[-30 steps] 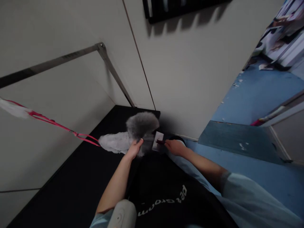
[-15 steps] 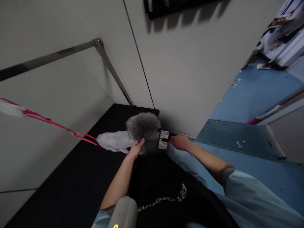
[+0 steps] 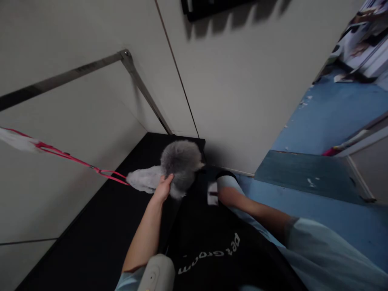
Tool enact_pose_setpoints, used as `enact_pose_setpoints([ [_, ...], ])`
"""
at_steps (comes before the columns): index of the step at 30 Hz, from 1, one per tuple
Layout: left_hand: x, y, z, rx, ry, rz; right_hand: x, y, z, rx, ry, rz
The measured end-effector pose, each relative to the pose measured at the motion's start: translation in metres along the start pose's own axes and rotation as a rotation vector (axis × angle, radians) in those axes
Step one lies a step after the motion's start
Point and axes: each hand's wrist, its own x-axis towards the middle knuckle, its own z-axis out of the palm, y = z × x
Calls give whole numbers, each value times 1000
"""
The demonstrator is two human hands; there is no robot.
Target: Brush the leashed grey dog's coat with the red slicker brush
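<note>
A small dog is on the black table, with bushy grey fur at its right end and short, pale fur on its left part. Which end is its head, I cannot tell. My left hand is closed on the dog's fur at the near side, thumb on top and the other fingers mostly hidden. My right hand grips the dark handle of a slicker brush, slightly blurred. The brush's flat, pale rectangular head is apart from the fur, to its lower right, in front of my black apron.
A pink-red loop leash runs from the upper left to the dog's pale end. A metal grooming arm rises from the black table by the wall. A black rack hangs above. Blue floor lies to the right.
My right hand has drawn the slicker brush away from the fur, down and slightly right towards me. My left hand has shifted a little left, and the bushy fur hangs differently.
</note>
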Motion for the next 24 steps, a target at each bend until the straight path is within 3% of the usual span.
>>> enact_pose_setpoints([
  [3, -3, 8, -4, 20, -27, -26, 2, -5, 1, 73, 32, -47],
  [7, -6, 16, -2, -16, -118, -100, 22, -43, -9, 436, 213, -302],
  [9, -5, 19, -3, -42, -130, -112, 28, -57, 3, 500, 148, -279],
  [12, -1, 21, -10, -65, -100, -107, 25, -60, 31, 507, -90, -152],
  [14, 3, 20, -15, -85, -97, -117, 22, -59, 38, 585, -211, -190],
  [17, 7, 19, -17, -71, -120, -164, 30, -65, 23, 801, -128, -280],
  [20, 7, 21, -14, -69, -191, -192, 43, -75, 16, 870, -41, -255],
  [22, 8, 25, -11, -83, -228, -179, 42, -75, 28, 822, -166, -205],
  [24, 9, 29, -9, -84, -246, -184, 35, -72, 43, 722, -380, -186],
])
